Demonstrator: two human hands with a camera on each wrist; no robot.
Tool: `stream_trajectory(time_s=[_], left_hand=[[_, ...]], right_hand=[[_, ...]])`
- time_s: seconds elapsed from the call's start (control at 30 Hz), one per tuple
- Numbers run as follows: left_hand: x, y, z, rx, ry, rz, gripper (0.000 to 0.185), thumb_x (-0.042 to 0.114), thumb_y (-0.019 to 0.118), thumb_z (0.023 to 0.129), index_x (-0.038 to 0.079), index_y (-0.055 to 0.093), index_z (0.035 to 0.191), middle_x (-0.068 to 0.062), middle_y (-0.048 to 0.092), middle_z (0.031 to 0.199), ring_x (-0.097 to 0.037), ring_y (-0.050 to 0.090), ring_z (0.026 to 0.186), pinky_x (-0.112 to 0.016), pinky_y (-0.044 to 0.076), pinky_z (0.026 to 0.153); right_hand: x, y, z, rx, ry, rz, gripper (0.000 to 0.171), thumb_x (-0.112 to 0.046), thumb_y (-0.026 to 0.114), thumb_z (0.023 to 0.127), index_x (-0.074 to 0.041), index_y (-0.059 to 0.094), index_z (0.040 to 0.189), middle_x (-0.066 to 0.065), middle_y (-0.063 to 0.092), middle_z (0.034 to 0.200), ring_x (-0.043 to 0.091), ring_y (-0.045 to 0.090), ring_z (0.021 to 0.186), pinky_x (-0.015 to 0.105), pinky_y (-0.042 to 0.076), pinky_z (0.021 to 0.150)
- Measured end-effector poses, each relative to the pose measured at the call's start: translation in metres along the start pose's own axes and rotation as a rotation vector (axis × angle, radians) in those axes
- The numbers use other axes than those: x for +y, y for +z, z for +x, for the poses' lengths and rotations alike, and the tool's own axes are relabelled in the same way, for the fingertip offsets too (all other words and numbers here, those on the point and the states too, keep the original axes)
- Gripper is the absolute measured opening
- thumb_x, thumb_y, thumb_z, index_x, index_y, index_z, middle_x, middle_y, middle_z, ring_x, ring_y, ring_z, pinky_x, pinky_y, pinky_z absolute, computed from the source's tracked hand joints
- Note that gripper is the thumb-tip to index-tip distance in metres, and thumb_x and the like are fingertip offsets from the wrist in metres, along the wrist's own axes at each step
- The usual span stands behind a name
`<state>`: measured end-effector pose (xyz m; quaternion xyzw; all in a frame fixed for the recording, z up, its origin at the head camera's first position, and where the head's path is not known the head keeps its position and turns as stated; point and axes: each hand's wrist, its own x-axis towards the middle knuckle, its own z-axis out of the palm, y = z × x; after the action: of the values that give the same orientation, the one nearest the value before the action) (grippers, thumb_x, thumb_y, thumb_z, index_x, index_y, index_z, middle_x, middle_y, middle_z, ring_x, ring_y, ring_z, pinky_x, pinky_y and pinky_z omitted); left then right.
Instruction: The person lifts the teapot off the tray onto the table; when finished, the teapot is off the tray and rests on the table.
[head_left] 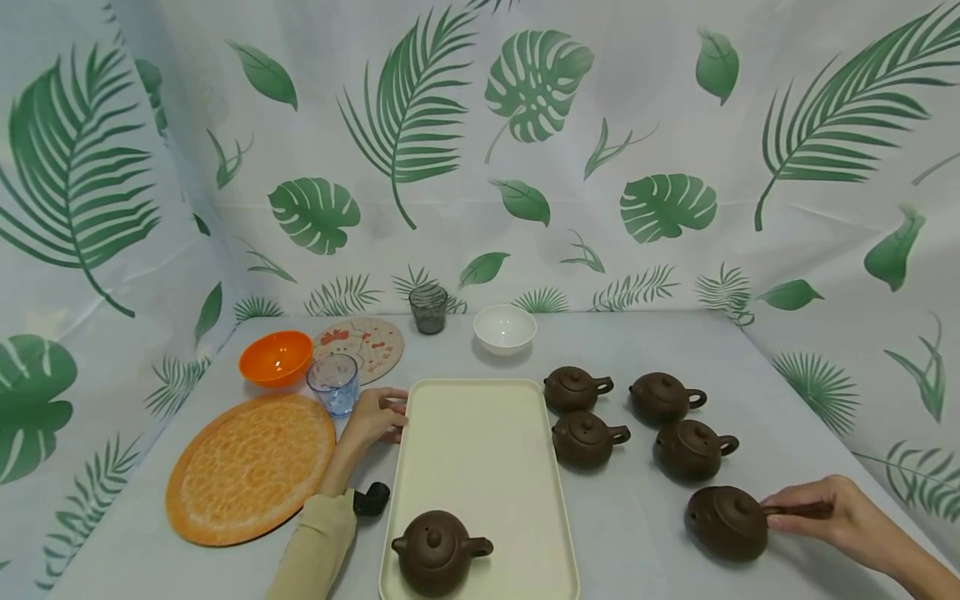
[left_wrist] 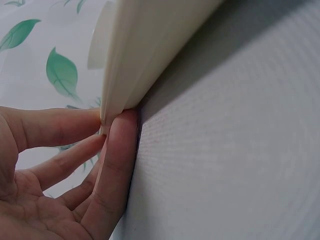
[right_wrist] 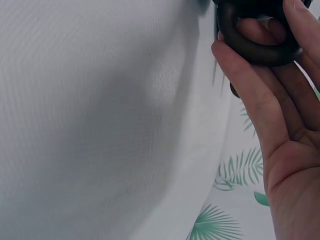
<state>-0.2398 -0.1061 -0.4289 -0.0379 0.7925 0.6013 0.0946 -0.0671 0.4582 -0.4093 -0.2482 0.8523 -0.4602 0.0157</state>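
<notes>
Right hand (head_left: 813, 510): fingers pinch the loop handle of the near-right teapot (head_left: 726, 522), which sits on the table just left of the fingertips. Left hand (head_left: 375, 415): fingers grip the left rim of the cream tray (head_left: 480, 433). Tray holds one teapot (head_left: 437, 552), well nearer than those fingers
</notes>
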Motion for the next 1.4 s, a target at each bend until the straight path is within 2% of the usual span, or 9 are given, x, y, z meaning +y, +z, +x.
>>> stream_trajectory(time_s=[0.2,0.4,0.47,0.6,0.77,0.93,1.03,1.23,1.4], left_hand=[[0.000,-0.001,0.000,-0.001,-0.004,-0.004,0.044,-0.011,0.062,0.076,-0.006,0.061,0.119,-0.014,0.061,0.087,-0.013,0.058,0.053,-0.024,0.054,0.046],[0.000,-0.001,0.000,-0.004,-0.007,0.010,0.043,-0.010,0.062,0.078,-0.005,0.061,0.120,-0.015,0.061,0.089,-0.013,0.059,0.054,-0.025,0.055,0.048],[0.001,-0.001,-0.001,-0.003,-0.006,0.010,0.043,-0.010,0.063,0.078,-0.005,0.061,0.120,-0.015,0.062,0.089,-0.013,0.059,0.055,-0.025,0.055,0.048],[0.001,-0.001,-0.001,-0.002,-0.005,0.010,0.042,-0.009,0.063,0.078,-0.005,0.061,0.120,-0.014,0.061,0.089,-0.013,0.061,0.057,-0.025,0.055,0.048],[0.001,-0.001,-0.001,0.002,-0.008,0.004,0.042,-0.010,0.063,0.078,-0.005,0.062,0.119,-0.014,0.062,0.088,-0.013,0.061,0.057,-0.025,0.055,0.048],[0.000,0.000,-0.001,0.002,-0.012,0.005,0.043,-0.010,0.063,0.077,-0.004,0.062,0.120,-0.014,0.062,0.088,-0.013,0.061,0.056,-0.025,0.055,0.048],[0.000,0.001,0.000,0.002,-0.010,0.005,0.043,-0.011,0.063,0.077,-0.005,0.062,0.120,-0.014,0.062,0.088,-0.013,0.060,0.056,-0.025,0.055,0.048],[-0.001,0.000,0.000,0.004,-0.002,0.009,0.043,-0.011,0.062,0.077,-0.005,0.062,0.119,-0.014,0.061,0.087,-0.014,0.060,0.057,-0.027,0.056,0.049],[-0.001,0.000,-0.001,-0.002,-0.002,0.009,0.043,-0.011,0.062,0.077,-0.005,0.061,0.120,-0.014,0.061,0.088,-0.014,0.060,0.057,-0.027,0.056,0.049]], right_hand=[[-0.002,0.000,0.000,0.012,0.059,-0.072,0.030,0.014,0.066,0.078,-0.008,0.077,0.095,-0.013,0.072,0.093,-0.001,0.067,0.082,0.017,0.056,0.060],[-0.016,-0.007,0.005,0.014,0.207,-0.085,0.021,0.006,0.065,0.084,0.000,0.073,0.103,-0.015,0.071,0.098,0.000,0.067,0.086,0.021,0.058,0.063],[-0.024,-0.006,0.010,0.047,0.215,-0.074,0.021,0.006,0.064,0.086,0.004,0.071,0.105,-0.012,0.072,0.098,0.003,0.069,0.086,0.023,0.058,0.064],[-0.045,0.007,0.027,0.129,0.184,-0.126,0.020,0.005,0.066,0.085,0.005,0.070,0.104,-0.007,0.074,0.096,0.005,0.070,0.085,0.022,0.058,0.064],[-0.074,0.039,0.060,0.126,0.135,-0.172,0.019,0.001,0.070,0.083,0.000,0.072,0.102,0.000,0.074,0.094,0.004,0.068,0.085,0.021,0.058,0.066],[-0.094,0.082,0.092,0.027,0.030,-0.101,0.018,-0.006,0.072,0.084,-0.002,0.073,0.101,0.006,0.073,0.095,0.006,0.067,0.085,0.024,0.059,0.067],[-0.104,0.108,0.108,-0.027,0.001,-0.046,0.020,-0.011,0.073,0.084,-0.002,0.074,0.101,0.007,0.073,0.096,0.010,0.069,0.086,0.024,0.059,0.069],[-0.123,0.158,0.129,-0.097,-0.070,0.015,0.026,-0.023,0.074,0.083,-0.002,0.074,0.099,0.007,0.074,0.095,0.013,0.069,0.088,0.025,0.059,0.072],[-0.131,0.192,0.141,-0.110,-0.183,0.052,0.025,-0.020,0.074,0.083,0.001,0.074,0.097,0.010,0.073,0.093,0.017,0.070,0.086,0.027,0.060,0.071]])
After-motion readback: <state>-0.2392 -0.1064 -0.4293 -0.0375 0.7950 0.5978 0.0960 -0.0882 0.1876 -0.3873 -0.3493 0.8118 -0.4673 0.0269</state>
